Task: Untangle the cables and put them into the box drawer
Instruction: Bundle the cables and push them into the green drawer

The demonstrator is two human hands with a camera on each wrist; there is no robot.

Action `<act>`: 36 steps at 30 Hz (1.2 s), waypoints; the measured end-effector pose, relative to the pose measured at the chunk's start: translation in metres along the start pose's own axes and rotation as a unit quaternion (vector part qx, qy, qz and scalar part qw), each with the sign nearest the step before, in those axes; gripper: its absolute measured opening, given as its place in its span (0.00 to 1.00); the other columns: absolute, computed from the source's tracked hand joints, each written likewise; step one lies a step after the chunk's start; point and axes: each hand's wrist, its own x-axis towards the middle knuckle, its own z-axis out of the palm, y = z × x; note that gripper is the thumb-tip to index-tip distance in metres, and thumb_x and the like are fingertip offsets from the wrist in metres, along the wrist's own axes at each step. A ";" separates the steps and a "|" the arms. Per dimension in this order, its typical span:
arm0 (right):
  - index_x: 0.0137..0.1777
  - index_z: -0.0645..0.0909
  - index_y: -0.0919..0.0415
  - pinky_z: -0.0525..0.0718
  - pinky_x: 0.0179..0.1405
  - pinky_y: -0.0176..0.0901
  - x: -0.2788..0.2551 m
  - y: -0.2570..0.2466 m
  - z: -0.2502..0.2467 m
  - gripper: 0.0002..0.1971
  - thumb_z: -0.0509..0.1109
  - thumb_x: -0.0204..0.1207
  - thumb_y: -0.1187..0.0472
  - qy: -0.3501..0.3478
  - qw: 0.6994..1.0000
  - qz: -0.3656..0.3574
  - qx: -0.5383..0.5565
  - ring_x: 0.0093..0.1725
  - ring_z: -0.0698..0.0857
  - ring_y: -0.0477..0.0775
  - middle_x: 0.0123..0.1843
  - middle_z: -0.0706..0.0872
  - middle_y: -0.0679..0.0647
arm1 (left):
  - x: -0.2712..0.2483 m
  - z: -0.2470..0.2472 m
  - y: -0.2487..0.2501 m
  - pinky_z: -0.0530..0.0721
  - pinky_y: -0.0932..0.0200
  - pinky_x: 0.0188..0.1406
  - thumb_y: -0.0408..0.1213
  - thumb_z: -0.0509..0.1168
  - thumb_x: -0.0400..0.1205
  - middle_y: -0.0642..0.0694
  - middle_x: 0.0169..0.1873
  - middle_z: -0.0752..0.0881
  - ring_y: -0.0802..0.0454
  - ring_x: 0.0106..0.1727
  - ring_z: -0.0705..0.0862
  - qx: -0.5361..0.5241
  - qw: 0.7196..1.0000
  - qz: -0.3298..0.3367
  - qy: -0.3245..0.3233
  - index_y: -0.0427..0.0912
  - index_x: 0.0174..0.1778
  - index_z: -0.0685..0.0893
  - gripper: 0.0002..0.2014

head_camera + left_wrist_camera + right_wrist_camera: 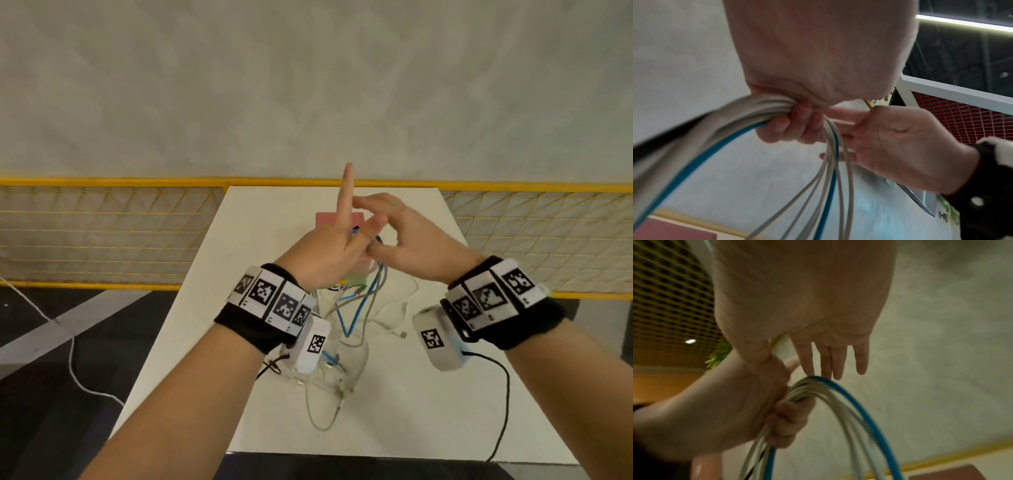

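My left hand [334, 248] is raised over the white table [445, 394]. Its lower fingers curl round a bundle of cables [356, 308] and the index finger points straight up. The bundle [830, 162] has several white and grey strands and one blue one, which hang in loops to the table. My right hand [411, 236] sits just right of the left, fingers [830, 361] straight, tips touching the top of the looped cables [838, 399]. A pink box [325, 219] stands behind the hands, mostly hidden, with a green part [356, 281] below them.
A white cable with a connector [397, 329] lies loose on the table. Clear plastic pieces [329, 373] with cable ends sit near the front. A yellow mesh fence [102, 233] runs behind the table. A black wire [503, 411] trails from my right wrist.
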 end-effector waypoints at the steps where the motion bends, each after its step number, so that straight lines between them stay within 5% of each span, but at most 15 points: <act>1: 0.62 0.78 0.64 0.78 0.57 0.39 0.000 -0.006 0.007 0.20 0.68 0.68 0.61 -0.022 0.998 -0.018 -0.059 0.58 0.78 0.50 0.57 0.80 0.55 | 0.002 0.002 -0.001 0.86 0.51 0.27 0.71 0.42 0.76 0.44 0.33 0.89 0.52 0.27 0.87 -0.007 1.000 0.011 -0.009 0.61 0.77 0.22 0.43; 3: 0.50 0.80 0.71 0.77 0.49 0.46 0.003 -0.008 0.022 0.11 0.62 0.70 0.70 -0.021 0.973 -0.066 -0.221 0.50 0.78 0.58 0.50 0.80 0.63 | 0.004 0.003 -0.003 0.88 0.40 0.36 0.75 0.41 0.72 0.40 0.42 0.90 0.42 0.35 0.89 -0.012 1.000 0.011 -0.015 0.62 0.76 0.20 0.46; 5: 0.50 0.83 0.72 0.74 0.49 0.42 0.006 -0.003 0.036 0.15 0.56 0.71 0.73 -0.039 0.942 -0.098 -0.318 0.50 0.80 0.60 0.50 0.82 0.66 | 0.006 0.002 -0.005 0.85 0.42 0.32 0.77 0.40 0.70 0.38 0.37 0.88 0.38 0.32 0.87 0.004 1.000 -0.010 -0.015 0.63 0.75 0.20 0.47; 9: 0.54 0.77 0.74 0.82 0.30 0.45 0.007 0.001 0.041 0.14 0.63 0.67 0.78 -0.058 0.943 -0.090 -0.315 0.34 0.85 0.63 0.42 0.83 0.67 | 0.007 0.002 -0.019 0.85 0.42 0.43 0.73 0.54 0.71 0.44 0.34 0.83 0.44 0.36 0.85 -0.055 0.998 -0.015 -0.015 0.63 0.76 0.21 0.52; 12: 0.67 0.65 0.66 0.80 0.41 0.52 0.006 0.009 0.027 0.18 0.56 0.77 0.69 -0.060 0.954 0.009 -0.294 0.44 0.82 0.63 0.49 0.81 0.61 | 0.003 0.001 -0.037 0.81 0.52 0.64 0.55 0.70 0.77 0.49 0.55 0.88 0.52 0.57 0.87 -0.121 0.991 -0.052 -0.022 0.58 0.83 0.37 0.52; 15: 0.65 0.67 0.63 0.68 0.39 0.46 0.002 0.025 0.007 0.15 0.53 0.79 0.70 0.004 0.960 0.081 -0.266 0.41 0.77 0.61 0.46 0.77 0.59 | -0.005 0.004 -0.063 0.84 0.58 0.50 0.44 0.67 0.83 0.52 0.41 0.87 0.53 0.44 0.86 -0.057 0.995 -0.060 -0.054 0.43 0.67 0.78 0.18; 18: 0.63 0.69 0.63 0.72 0.41 0.50 -0.003 0.043 0.000 0.13 0.55 0.79 0.68 0.048 0.954 0.145 -0.256 0.45 0.80 0.65 0.50 0.80 0.62 | -0.010 0.010 -0.074 0.79 0.57 0.44 0.48 0.54 0.88 0.48 0.40 0.84 0.52 0.41 0.82 0.011 0.992 -0.100 -0.075 0.39 0.57 0.81 0.17; 20: 0.70 0.67 0.64 0.75 0.60 0.59 -0.010 0.046 0.003 0.22 0.62 0.77 0.65 0.038 0.917 0.174 -0.357 0.63 0.78 0.70 0.63 0.77 0.65 | -0.007 0.014 -0.071 0.75 0.62 0.38 0.47 0.50 0.89 0.43 0.45 0.83 0.47 0.42 0.80 0.078 0.990 -0.097 -0.065 0.36 0.58 0.79 0.20; 22: 0.80 0.56 0.64 0.54 0.76 0.73 -0.015 0.034 0.009 0.39 0.69 0.71 0.59 0.033 0.882 0.142 -0.448 0.81 0.56 0.72 0.78 0.63 0.70 | 0.001 0.019 -0.060 0.76 0.53 0.40 0.45 0.49 0.90 0.36 0.46 0.85 0.39 0.45 0.82 0.103 0.989 -0.094 -0.058 0.33 0.57 0.79 0.20; 24: 0.81 0.53 0.62 0.44 0.77 0.75 -0.011 0.019 0.021 0.46 0.73 0.65 0.60 0.007 0.877 0.039 -0.478 0.83 0.48 0.70 0.81 0.59 0.69 | 0.012 0.026 -0.049 0.76 0.48 0.47 0.41 0.49 0.91 0.30 0.51 0.85 0.36 0.51 0.83 0.109 0.987 -0.103 -0.062 0.33 0.57 0.79 0.17; 26: 0.74 0.66 0.63 0.53 0.78 0.70 -0.002 0.010 0.036 0.38 0.71 0.61 0.70 -0.021 0.900 -0.029 -0.434 0.76 0.68 0.70 0.70 0.76 0.67 | 0.016 0.028 -0.030 0.71 0.56 0.46 0.31 0.49 0.90 0.30 0.60 0.83 0.38 0.58 0.81 0.134 0.983 -0.100 -0.076 0.31 0.63 0.78 0.15; 28: 0.61 0.74 0.67 0.73 0.58 0.57 0.007 0.007 0.037 0.22 0.66 0.64 0.72 -0.006 0.936 -0.015 -0.353 0.54 0.83 0.68 0.50 0.85 0.65 | 0.019 0.025 -0.020 0.68 0.63 0.30 0.31 0.52 0.88 0.35 0.52 0.86 0.42 0.48 0.82 0.137 0.988 -0.056 -0.054 0.31 0.60 0.80 0.14; 30: 0.55 0.76 0.68 0.67 0.39 0.47 0.009 0.006 0.028 0.12 0.63 0.71 0.69 -0.003 0.951 0.022 -0.309 0.41 0.82 0.67 0.39 0.85 0.64 | 0.015 0.017 -0.022 0.71 0.63 0.29 0.39 0.56 0.87 0.45 0.38 0.85 0.50 0.36 0.80 0.129 0.991 -0.019 -0.033 0.37 0.56 0.81 0.12; 33: 0.47 0.78 0.64 0.66 0.33 0.44 0.003 0.019 0.008 0.06 0.62 0.72 0.70 0.077 0.966 0.079 -0.236 0.33 0.75 0.63 0.26 0.74 0.52 | 0.005 0.005 -0.047 0.76 0.53 0.35 0.45 0.61 0.85 0.47 0.33 0.83 0.48 0.34 0.80 0.107 0.994 -0.006 -0.021 0.39 0.48 0.80 0.12; 36: 0.43 0.79 0.59 0.66 0.32 0.41 -0.004 0.038 0.000 0.06 0.65 0.72 0.71 0.124 0.965 0.118 -0.197 0.32 0.74 0.59 0.24 0.72 0.48 | 0.000 0.001 -0.077 0.75 0.56 0.33 0.47 0.61 0.85 0.48 0.31 0.81 0.49 0.34 0.82 0.094 0.995 -0.038 -0.012 0.40 0.47 0.77 0.12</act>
